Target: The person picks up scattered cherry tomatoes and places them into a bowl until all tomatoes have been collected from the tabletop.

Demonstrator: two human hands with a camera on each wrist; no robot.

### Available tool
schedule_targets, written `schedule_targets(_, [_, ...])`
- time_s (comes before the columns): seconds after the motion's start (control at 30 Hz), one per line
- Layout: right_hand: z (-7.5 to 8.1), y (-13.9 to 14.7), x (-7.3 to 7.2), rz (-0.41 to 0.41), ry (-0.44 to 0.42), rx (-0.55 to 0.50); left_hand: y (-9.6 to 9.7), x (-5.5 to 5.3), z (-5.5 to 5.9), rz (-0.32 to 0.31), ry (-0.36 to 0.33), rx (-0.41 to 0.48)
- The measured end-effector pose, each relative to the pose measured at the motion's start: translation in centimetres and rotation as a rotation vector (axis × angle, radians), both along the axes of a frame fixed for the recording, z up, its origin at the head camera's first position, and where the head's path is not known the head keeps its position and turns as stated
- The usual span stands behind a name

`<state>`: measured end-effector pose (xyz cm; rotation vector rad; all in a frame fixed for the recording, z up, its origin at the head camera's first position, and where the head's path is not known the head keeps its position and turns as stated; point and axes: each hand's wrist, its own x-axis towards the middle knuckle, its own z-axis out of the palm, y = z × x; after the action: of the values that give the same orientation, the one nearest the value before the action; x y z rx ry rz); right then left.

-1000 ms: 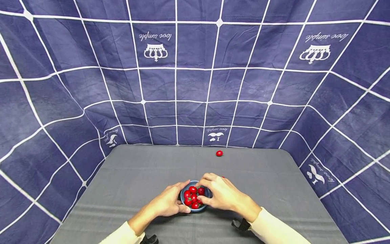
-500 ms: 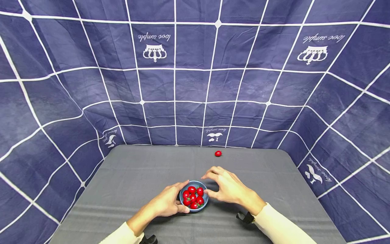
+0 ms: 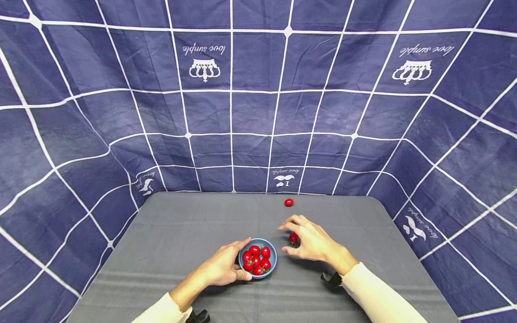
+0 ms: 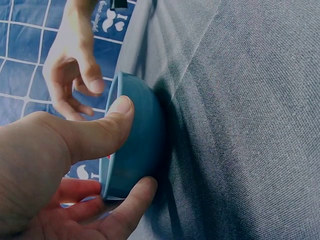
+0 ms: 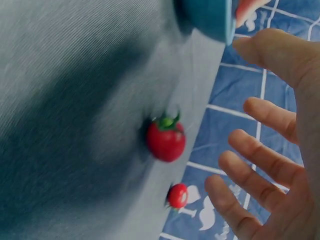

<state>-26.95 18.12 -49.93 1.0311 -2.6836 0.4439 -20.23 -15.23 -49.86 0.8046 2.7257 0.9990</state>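
Observation:
My left hand (image 3: 223,267) holds a small blue bowl (image 3: 273,259) from its left side; in the left wrist view the thumb lies over the rim of the bowl (image 4: 142,130) and fingers support the far side. Several red cherry tomatoes (image 3: 255,260) with green stems fill the bowl. To its right, my right hand (image 3: 311,241) hovers with fingers spread over a loose cherry tomato (image 3: 293,237), partly hidden by the hand. The right wrist view shows that tomato (image 5: 166,141) on the cloth, green stem up, apart from the fingers.
Another cherry tomato (image 3: 288,202) lies near the table's back edge. Grey cloth covers the table (image 3: 194,224). A blue curtain (image 3: 254,112) with white grid lines rises behind it and along both sides.
My right hand has moved off the bowl to the right, now above the loose tomato, which shows again between thumb and fingers. The left hand keeps holding the bowl in place.

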Motion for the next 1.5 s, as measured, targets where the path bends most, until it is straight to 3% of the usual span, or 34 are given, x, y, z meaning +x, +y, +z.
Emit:
schedule_targets(0.33, [-1.5, 1.1, -0.9, -0.095, -0.113, 0.041, 0.0, 0.0, 0.0, -0.006, -0.014, 0.005])
schedule_targets(0.7, [-2.2, 1.7, -1.8, -0.104, -0.159, 0.047, 0.0, -0.2, -0.4, 0.003, -0.013, -0.001])
schedule_targets(1.27, [-2.6, 1.8, -2.2, -0.027, -0.170, -0.003, -0.1, 0.0, -0.2, 0.002, -0.005, -0.007])
schedule_targets(1.5, [-2.8, 1.8, -2.6, 0.037, -0.167, -0.076, -0.1, -0.2, -0.3, 0.010, -0.005, -0.013])
